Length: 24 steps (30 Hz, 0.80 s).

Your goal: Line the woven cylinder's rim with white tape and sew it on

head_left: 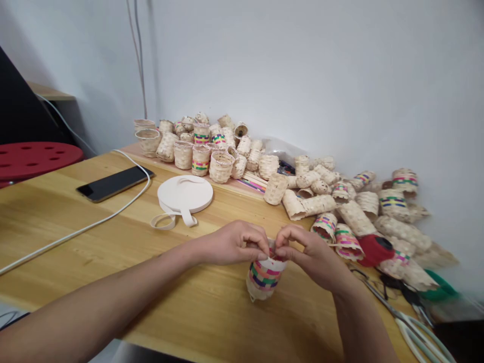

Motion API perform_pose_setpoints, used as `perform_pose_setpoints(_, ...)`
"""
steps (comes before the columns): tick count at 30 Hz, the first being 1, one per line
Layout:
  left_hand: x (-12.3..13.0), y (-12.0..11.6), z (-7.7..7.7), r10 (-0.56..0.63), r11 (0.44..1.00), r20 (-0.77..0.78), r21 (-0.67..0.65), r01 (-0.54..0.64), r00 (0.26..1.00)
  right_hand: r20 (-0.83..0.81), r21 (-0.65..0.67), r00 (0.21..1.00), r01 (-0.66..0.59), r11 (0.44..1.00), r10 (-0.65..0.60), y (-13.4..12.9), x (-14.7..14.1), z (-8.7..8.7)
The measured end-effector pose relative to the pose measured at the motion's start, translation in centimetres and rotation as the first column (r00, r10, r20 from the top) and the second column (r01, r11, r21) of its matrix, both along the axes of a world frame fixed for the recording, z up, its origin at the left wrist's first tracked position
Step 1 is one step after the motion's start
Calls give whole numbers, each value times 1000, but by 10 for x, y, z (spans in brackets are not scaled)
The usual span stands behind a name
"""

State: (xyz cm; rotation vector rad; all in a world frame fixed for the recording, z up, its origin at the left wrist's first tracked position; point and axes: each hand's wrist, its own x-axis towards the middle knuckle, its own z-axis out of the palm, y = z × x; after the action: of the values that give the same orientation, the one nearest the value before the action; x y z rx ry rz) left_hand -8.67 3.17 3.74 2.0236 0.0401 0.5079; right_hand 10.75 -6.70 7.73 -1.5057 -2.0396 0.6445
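OK, basket [263, 283] first: it's at the near side of the table [196, 322], a bit R of ctr, mouth up, w/ pink, orange, green & navy bands round the middle. White edging round the rim, something reddish just showing at the mouth; can't see down to the bottom. Can't tell if the base touches the wood.

L hand [247, 243] on the L of the rim, R hand [302, 247] on the R, both nearly closed, thumbs & fingertips pinching the rim, knuckles up, tips close tog. over the mouth. L forearm runs in long & low from near L; R forearm comes up steeper from near R, wrist bent in.

Far side now, against the wall [310, 65]: L bunch [221, 167], mostly upright, open mouths, insides too shadowed to read. R heap [355, 219] is messier, lots on their sides, some w/ coloured bands. Red spool [372, 250] in among 'em, scissors [419, 330] at near R.

Over L: white tape roll [185, 192] lying flat, loose end looped; phone [115, 184] beyond it, w/ white cable [102, 219] alongside. Far L, red stool [38, 156], holes in the seat.
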Motion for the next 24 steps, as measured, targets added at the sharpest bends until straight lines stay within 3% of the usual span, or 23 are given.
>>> perform_pose_setpoints(3,0,-1,1,12,999,7,40,-12,1000,23,49,999,-27,998,25,1,-5,-2)
perform_pose_setpoints(5,1,1,2,63,997,28,33,-64,998,36,158,999,-1,987,-5,3,-6,-4)
perform_pose_setpoints(8,3,6,-1,223,974,64,-55,-220,973,62,463,995,40,886,-78,7,-4,-7)
perform_pose_setpoints(10,4,9,-4,306,944,63,-145,-295,950,139,589,988,-35,807,-59,10,-5,-11)
perform_pose_setpoints(14,7,11,-13,342,918,42,-226,-325,939,286,641,957,-158,751,-44,14,-11,-21)
perform_pose_setpoints(17,10,8,-16,338,920,22,-217,-325,941,290,685,949,-113,720,-126,15,-19,-28)
perform_pose_setpoints(20,10,7,-16,399,910,32,-135,-391,917,213,759,969,-84,645,-124,12,-29,-31)
perform_pose_setpoints(22,9,11,-15,502,865,57,-41,-501,863,147,745,989,-117,657,10,8,-36,-31)
perform_pose_setpoints(24,7,17,-14,617,782,89,39,-622,782,-12,652,982,-136,746,190,-1,-39,-28)
